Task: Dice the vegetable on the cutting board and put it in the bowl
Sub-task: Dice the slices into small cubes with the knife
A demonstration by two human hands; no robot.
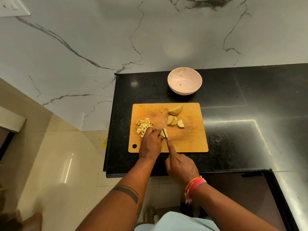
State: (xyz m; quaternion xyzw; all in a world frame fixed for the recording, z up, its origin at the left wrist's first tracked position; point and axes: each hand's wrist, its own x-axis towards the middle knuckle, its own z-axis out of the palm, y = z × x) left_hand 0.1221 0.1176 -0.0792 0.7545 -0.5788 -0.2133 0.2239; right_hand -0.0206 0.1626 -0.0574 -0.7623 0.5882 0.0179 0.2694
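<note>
Currently the dicing step is in hand. The cutting board [186, 142] lies on the near part of the dark desk [233, 130], with the bowl [184, 82] just beyond its far edge. The left hand [150, 144] holds a stack of slices [162, 132] down on the near-middle of the board, fingers curled over the stack. The right hand [180, 165] grips the knife handle, which the hand hides, with the forefinger extended along the back of the knife [164, 133]; the blade stands in the stack, just beside the left fingertips.

Finished dice [143, 125] sit in a pile at the left of the board, touching the left hand. Uncut stock waits on the far right: a fan of slices [172, 120], a single slice [180, 123] and an unsliced wedge [175, 110].

The bowl holds only a few scraps, so no transfer appears to have been made.

Judgement: the task is under half complete. The next move calls for a straight downward cut, with the left fingertips kept tucked clear of the blade and stepped back after each cut. The remaining slices and the wedge then require the same treatment before all dice go into the bowl.
</note>
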